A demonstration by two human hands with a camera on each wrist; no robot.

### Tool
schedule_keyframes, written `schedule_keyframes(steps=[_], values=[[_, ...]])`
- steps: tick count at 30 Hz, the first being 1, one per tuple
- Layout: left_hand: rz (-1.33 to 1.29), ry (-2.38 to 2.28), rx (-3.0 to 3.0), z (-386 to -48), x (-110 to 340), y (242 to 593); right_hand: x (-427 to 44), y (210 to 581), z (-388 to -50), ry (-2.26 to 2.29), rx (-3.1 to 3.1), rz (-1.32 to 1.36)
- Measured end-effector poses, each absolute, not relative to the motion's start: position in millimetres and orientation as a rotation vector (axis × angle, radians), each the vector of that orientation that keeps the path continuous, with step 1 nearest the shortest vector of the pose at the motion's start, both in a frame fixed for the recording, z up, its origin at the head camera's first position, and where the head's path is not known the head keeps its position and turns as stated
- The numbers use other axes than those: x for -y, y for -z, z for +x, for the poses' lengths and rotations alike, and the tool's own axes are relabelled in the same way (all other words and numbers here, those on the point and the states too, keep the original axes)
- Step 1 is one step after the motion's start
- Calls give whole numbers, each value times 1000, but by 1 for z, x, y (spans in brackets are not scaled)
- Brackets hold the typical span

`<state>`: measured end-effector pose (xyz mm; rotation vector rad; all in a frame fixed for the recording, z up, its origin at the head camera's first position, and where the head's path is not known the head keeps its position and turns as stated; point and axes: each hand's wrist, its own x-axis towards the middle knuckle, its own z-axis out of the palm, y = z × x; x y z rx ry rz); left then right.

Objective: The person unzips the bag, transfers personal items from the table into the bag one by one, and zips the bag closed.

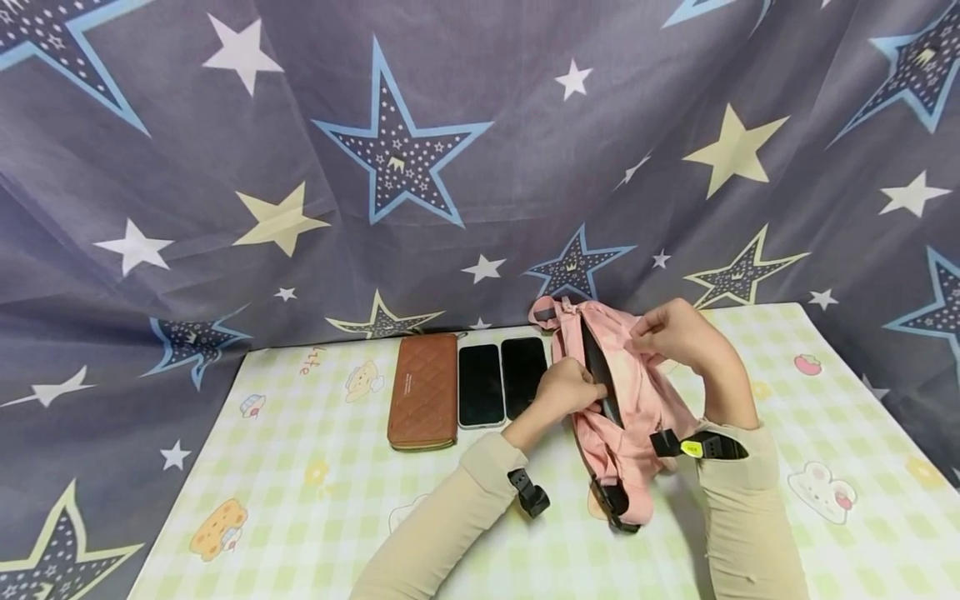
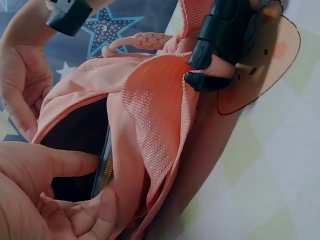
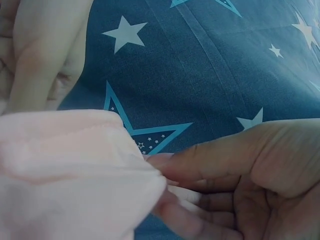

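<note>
A pink waist bag [image 1: 633, 387] with its zipped mouth parted lies on the table, its dark lining showing inside. My left hand [image 1: 564, 388] pinches the near-left edge of the mouth, thumb inside against the zipper [image 2: 106, 167] and fingers on the outer cloth. On the other side, my right hand [image 1: 681, 337] pinches the bag's pink fabric [image 3: 75, 165] between thumb and fingertips and pulls it to a point. A black buckle [image 1: 624, 523] hangs on the strap at the bag's near end. The bottom of the pocket is hidden.
Left of the bag lie two dark-screened phones [image 1: 481, 387] side by side, the right one partly behind my left hand. Beside them is a brown quilted wallet [image 1: 424, 392]. A star-patterned cloth [image 1: 525, 167] hangs behind the checked table cover [image 1: 315, 533].
</note>
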<state>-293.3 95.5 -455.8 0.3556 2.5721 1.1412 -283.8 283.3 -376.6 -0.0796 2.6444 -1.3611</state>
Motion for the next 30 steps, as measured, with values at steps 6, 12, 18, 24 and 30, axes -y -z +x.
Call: schedule_keyframes(steps=[6,12,18,24,30], values=[[266,-1134,-2706,-293,-98,462,-278,377,-280,1396,-2706,-130],[206,-1162,-2815,-296,-95,460,-277,373,-275,1466,-2777,-160],[184,-1150,-2759,-305,-92,456,-276,374,-277,1490,-2776,-130],[200,-1111,-2689,-312,-91,458,-275,378,-282,1497,-2726,-94],[243,-1058,-2711,-316,-90,458,-276,378,-285,1488,-2704,-43]])
